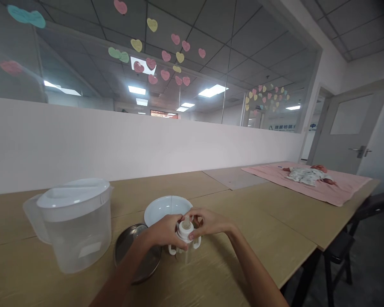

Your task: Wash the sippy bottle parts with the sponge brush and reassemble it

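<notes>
A baby bottle [186, 233] with a white collar, a clear teat and two white side handles is upright in front of me, between my hands. My left hand [166, 230] wraps round its collar from the left. From the right, my right hand [208, 222] grips the collar with thumb and curled fingers. Just behind the bottle stands a white bowl [160, 209]. A round metal tray [124, 247] lies to the left, partly hidden under my left forearm. Whether the bottle's base touches the table cannot be made out.
A large clear pitcher [80, 234] with a white lid stands at the left of the wooden table [237, 256]. At the far right, a baby doll [307, 175] lies on a pink cloth [333, 194]. Black chairs [339, 247] stand beyond the right edge.
</notes>
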`<state>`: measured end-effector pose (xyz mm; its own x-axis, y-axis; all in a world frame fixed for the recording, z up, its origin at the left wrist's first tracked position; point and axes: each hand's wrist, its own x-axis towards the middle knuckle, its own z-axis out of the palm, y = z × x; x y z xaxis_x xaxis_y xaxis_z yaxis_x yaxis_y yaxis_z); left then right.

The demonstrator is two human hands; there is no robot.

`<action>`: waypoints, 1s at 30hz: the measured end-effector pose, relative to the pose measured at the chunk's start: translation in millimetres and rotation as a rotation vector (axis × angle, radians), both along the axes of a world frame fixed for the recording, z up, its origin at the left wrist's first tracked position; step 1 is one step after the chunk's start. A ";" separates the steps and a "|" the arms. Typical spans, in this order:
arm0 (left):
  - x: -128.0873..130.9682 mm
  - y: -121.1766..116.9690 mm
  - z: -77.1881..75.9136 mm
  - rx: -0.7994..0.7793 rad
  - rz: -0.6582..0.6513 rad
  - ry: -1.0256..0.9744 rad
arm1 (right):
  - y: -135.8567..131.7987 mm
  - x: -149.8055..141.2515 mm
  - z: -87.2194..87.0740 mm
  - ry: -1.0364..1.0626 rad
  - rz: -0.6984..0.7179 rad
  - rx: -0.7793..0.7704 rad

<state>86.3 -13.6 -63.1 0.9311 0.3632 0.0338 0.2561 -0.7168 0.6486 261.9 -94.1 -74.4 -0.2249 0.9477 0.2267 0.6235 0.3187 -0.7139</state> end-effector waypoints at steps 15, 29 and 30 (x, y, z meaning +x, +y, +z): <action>-1.9 -6.5 -6.1 0.182 0.088 0.042 | 14.0 -35.9 -66.7 -0.064 -0.535 0.642; -6.5 -19.9 2.5 0.237 0.102 0.046 | 16.8 -44.7 -79.2 0.260 -0.373 0.619; -6.5 -20.7 3.4 0.246 0.104 0.051 | 17.0 -45.2 -79.8 0.278 -0.392 0.595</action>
